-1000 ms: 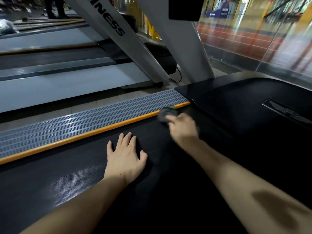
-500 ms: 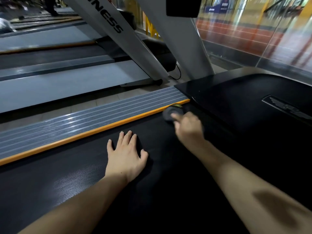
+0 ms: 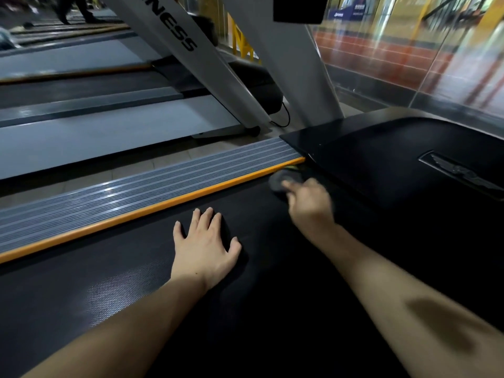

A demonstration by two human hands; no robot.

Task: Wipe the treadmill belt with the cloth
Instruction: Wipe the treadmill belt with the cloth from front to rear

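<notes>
A person leans over a treadmill, seen from a camera on their head, both bare forearms reaching forward.

At the far left runs a ribbed grey metal side rail (image 3: 131, 197), bordered on its inner side by a thin orange plastic strip (image 3: 152, 211). Together they form the raised left edge of the wide black textured treadmill belt (image 3: 81, 282). The belt looks flat, firm and slightly grippy, so a wipe should drag a little rather than glide.

The left hand (image 3: 203, 248) lies flat on the belt, fingers straight and slightly spread, holding nothing; it appears to brace the body.

To its right and further forward, the right hand (image 3: 309, 199) is curled around a small bunched dark grey cloth (image 3: 283, 180), pressing it onto the belt's front left corner. The cloth sits just beside the end of the orange strip and just beside the glossy black plastic motor cover (image 3: 409, 165). It seems soft, light and easily crumpled, best held in a wad under the fingers, as it is here. The hand and cloth are blurred, so the exact finger placement is unclear.

That corner is boxed in on two sides by the strip and the cover. Open belt stretches towards the person and to the right, which looks like the freest direction for wiping.
</notes>
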